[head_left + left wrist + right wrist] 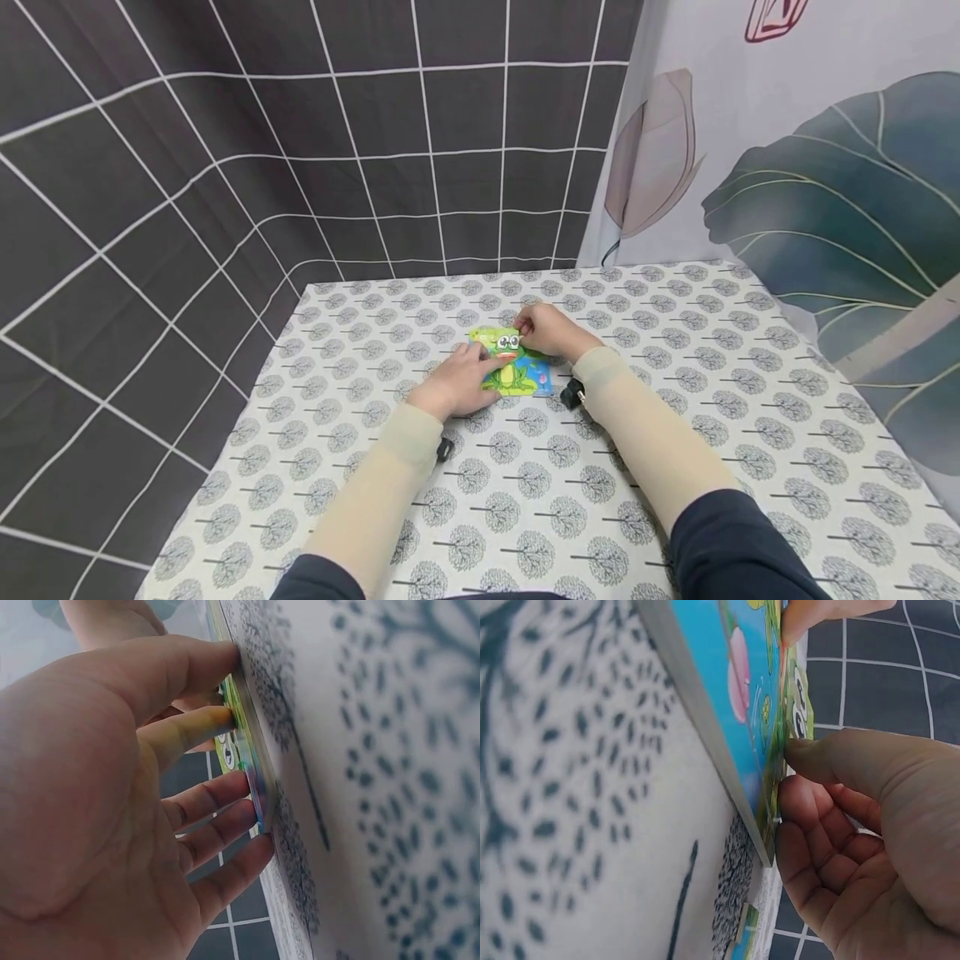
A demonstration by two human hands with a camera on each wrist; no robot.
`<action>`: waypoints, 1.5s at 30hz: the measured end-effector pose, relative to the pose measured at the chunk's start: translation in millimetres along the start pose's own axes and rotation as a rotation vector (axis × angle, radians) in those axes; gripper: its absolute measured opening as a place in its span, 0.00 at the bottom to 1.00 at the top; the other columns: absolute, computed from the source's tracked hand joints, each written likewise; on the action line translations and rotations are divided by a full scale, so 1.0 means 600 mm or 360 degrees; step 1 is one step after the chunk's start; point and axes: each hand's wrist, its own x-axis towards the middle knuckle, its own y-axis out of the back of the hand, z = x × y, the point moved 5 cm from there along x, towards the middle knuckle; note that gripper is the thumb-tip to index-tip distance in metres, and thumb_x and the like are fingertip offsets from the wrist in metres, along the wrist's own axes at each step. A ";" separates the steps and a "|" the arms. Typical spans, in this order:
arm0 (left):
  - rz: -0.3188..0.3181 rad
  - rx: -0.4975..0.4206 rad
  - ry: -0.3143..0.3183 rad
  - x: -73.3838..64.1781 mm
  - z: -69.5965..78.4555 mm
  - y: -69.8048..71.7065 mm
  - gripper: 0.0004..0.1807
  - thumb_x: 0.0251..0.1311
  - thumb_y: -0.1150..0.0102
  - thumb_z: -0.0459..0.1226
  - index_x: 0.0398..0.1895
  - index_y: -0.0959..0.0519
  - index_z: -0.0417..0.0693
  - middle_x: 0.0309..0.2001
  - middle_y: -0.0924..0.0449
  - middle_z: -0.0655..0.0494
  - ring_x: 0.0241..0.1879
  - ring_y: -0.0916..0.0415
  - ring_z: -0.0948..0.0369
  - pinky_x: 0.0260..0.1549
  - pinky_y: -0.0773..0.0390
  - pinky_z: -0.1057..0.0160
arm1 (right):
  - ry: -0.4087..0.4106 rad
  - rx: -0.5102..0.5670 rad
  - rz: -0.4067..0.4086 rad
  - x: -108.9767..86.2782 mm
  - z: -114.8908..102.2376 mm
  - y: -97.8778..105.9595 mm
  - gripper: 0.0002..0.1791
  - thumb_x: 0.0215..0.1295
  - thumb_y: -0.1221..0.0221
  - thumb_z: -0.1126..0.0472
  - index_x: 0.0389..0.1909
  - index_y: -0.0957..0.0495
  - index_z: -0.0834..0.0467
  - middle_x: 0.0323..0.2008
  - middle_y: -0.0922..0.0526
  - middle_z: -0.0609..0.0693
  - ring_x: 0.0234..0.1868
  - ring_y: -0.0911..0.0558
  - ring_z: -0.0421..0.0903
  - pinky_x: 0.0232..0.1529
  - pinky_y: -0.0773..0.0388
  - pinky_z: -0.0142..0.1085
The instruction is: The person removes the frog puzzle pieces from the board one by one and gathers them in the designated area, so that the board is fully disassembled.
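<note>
Right hand [552,332] has a pinching grip on the frog board [513,379]; left hand [459,382] touches it, fingers spread. Probably lining up; next needs gentle pressing.

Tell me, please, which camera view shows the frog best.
The head view: it looks down on the frog, showing eyes and belly. The left wrist view catches it nearly edge-on; the right wrist view, steeply slanted.
</note>
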 end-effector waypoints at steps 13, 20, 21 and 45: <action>-0.0037 0.0075 -0.0005 -0.004 0.006 0.001 0.39 0.71 0.40 0.57 0.83 0.39 0.66 0.68 0.33 0.49 0.65 0.36 0.53 0.66 0.26 0.49 | 0.0003 0.0126 0.0104 -0.035 0.024 0.021 0.11 0.61 0.32 0.69 0.45 0.17 0.63 0.35 0.18 0.51 0.38 0.20 0.47 0.43 0.17 0.40; -0.0045 0.0099 -0.0011 -0.004 0.006 -0.002 0.39 0.72 0.41 0.57 0.83 0.40 0.66 0.70 0.34 0.48 0.68 0.38 0.51 0.69 0.28 0.49 | -0.0063 0.0216 0.0173 -0.059 0.039 0.037 0.14 0.60 0.31 0.70 0.47 0.17 0.60 0.38 0.18 0.52 0.39 0.20 0.49 0.43 0.18 0.41; -0.0044 0.0096 -0.0010 -0.005 0.006 -0.002 0.39 0.72 0.41 0.57 0.83 0.40 0.66 0.70 0.34 0.48 0.69 0.38 0.51 0.69 0.28 0.48 | -0.0070 0.0232 0.0179 -0.063 0.040 0.039 0.14 0.60 0.32 0.70 0.48 0.17 0.60 0.38 0.18 0.52 0.40 0.20 0.49 0.44 0.18 0.42; -0.0041 -0.0004 0.0008 -0.009 0.007 0.004 0.38 0.71 0.38 0.53 0.82 0.37 0.63 0.70 0.34 0.49 0.67 0.36 0.52 0.68 0.27 0.50 | -0.0184 0.0154 0.0285 -0.111 0.104 0.105 0.15 0.64 0.33 0.68 0.52 0.17 0.61 0.40 0.18 0.53 0.42 0.20 0.52 0.38 0.19 0.41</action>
